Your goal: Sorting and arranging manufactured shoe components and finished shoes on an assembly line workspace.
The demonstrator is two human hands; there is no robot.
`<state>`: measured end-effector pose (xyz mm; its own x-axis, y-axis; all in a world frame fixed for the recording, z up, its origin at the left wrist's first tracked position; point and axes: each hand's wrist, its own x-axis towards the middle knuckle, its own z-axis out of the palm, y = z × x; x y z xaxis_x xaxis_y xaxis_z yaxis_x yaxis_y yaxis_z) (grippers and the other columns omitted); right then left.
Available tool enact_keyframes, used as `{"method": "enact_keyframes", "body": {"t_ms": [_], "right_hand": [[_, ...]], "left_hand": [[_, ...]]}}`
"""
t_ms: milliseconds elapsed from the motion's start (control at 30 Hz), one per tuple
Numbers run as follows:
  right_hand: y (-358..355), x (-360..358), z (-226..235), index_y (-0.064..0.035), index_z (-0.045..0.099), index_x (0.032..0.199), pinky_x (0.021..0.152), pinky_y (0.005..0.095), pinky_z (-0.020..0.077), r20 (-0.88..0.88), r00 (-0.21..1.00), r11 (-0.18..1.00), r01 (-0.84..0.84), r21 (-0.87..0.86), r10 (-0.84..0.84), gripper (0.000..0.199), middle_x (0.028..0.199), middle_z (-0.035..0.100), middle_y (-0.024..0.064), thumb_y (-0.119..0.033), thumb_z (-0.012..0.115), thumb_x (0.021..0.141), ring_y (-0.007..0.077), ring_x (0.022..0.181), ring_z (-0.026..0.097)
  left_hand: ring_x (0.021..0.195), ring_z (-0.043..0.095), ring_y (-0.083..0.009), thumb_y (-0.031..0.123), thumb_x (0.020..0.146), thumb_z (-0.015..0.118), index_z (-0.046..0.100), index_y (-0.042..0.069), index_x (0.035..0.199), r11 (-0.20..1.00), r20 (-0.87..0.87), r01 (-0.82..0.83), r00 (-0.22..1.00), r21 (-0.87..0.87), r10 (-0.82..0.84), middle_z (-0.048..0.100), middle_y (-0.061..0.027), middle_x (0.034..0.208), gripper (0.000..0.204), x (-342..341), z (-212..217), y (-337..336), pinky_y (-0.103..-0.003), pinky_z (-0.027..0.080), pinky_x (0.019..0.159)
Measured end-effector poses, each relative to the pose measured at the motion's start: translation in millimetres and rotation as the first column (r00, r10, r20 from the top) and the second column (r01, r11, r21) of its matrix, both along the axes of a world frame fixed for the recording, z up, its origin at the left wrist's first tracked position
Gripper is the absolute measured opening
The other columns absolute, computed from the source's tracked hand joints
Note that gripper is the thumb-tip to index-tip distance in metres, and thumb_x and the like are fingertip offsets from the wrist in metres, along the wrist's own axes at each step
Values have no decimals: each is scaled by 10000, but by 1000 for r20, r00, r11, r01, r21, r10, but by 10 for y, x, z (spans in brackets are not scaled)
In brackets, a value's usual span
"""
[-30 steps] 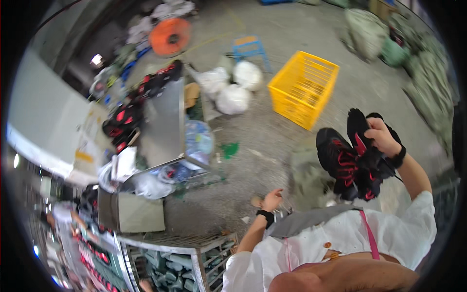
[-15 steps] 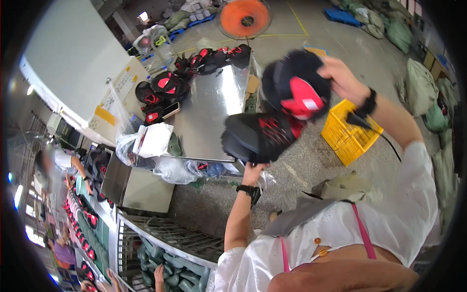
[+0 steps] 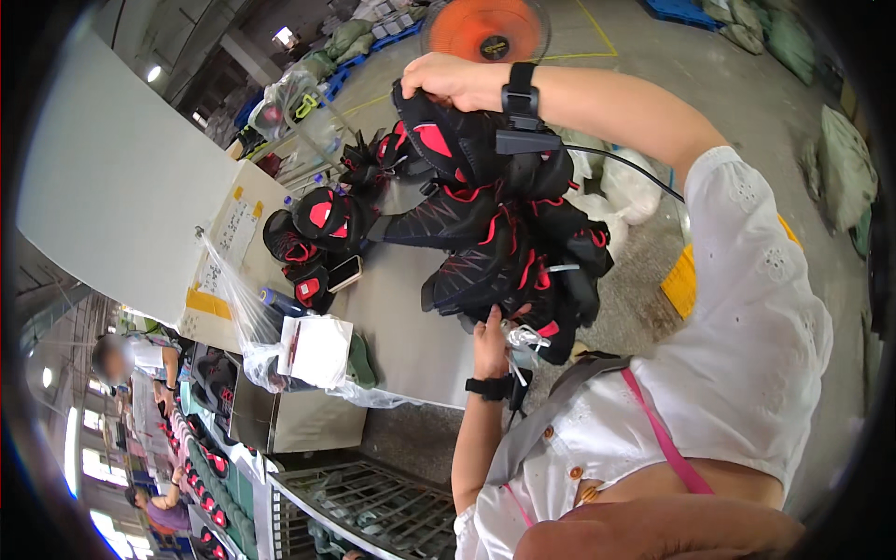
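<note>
Compared with half a second earlier, the large bunch of black shoes with red linings and laces has swung leftward and now covers the right edge of the silver metal tabletop, which was mostly in view before. The right hand has crossed over with it, and the yellow plastic slatted crate, seen almost whole then, now shows only partly beyond the right sleeve.

The right grip is closed over the upper end of the topmost shoe. The left hand touches the bunch from below, beside one tangle of white cord; its fingers are partly hidden, so I cannot tell how tightly that grip closes.

At least four shoes can be told apart in the bunch. Along the tabletop's left edge sit three more black-and-red shoes, with another cluster toward the far edge. Near the left edge lies one dark-screened phone; by the near left corner are one flat white packet and one dark-green curved piece. One round orange fan stands beyond the far edge.
</note>
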<state>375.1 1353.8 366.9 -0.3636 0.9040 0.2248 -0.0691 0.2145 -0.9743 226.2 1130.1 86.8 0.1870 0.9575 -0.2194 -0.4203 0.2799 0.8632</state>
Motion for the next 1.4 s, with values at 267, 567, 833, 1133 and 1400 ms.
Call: {"method": "enact_keyframes", "body": {"t_ms": [267, 567, 833, 1133, 1400], "right_hand": [[1184, -828, 50, -81, 473, 1049, 603, 309, 429, -106, 822, 819, -527, 228, 559, 262, 872, 570, 66, -252, 516, 855, 185, 722, 558], [48, -182, -2026, -101, 434, 1225, 844, 560, 357, 947, 259, 274, -912, 305, -193, 680, 1322, 333, 149, -328, 673, 630, 353, 1242, 273], [-365, 618, -2814, -44, 237, 1341, 1013, 492, 201, 636, 596, 827, 86, 556, -489, 915, 1389, 156, 223, -349, 727, 631, 399, 1274, 184], [502, 743, -3259, 7, 211, 1342, 1015, 339, 267, 335, 936, 985, -54, -165, 107, 775, 1316, 347, 185, -288, 644, 772, 249, 1230, 336], [-126, 677, -3491, -33, 33, 1392, 975, 334, 326, 283, 959, 983, 41, -180, 12, 902, 1341, 289, 197, -425, 590, 801, 289, 1246, 292]], "left_hand": [[608, 599, -220, 279, 915, 322, 522, -30, 1024, 916, 118, -377, 912, -137, 393, 641, -176, 845, 384, -426, 74, 543, -316, 503, 552], [708, 591, -210, 193, 893, 382, 469, 71, 857, 684, 105, -555, 736, -473, 669, 629, -118, 927, 154, -872, -1183, 403, -314, 486, 565], [1037, 495, -238, 144, 783, 616, 394, -56, 1186, 782, -582, -619, 612, 68, 535, 441, -172, 1227, 501, -1354, -615, 645, -314, 409, 866], [860, 551, -404, 161, 634, 673, 374, 67, 1194, 941, -943, -66, 4, 332, 333, 489, -188, 1031, 641, -1034, -486, 1400, -450, 471, 718], [722, 580, -411, 328, 624, 728, 472, 8, 943, 986, -978, -46, 128, 162, 167, 598, -214, 758, 519, -1105, -275, 806, -465, 453, 629]]}}
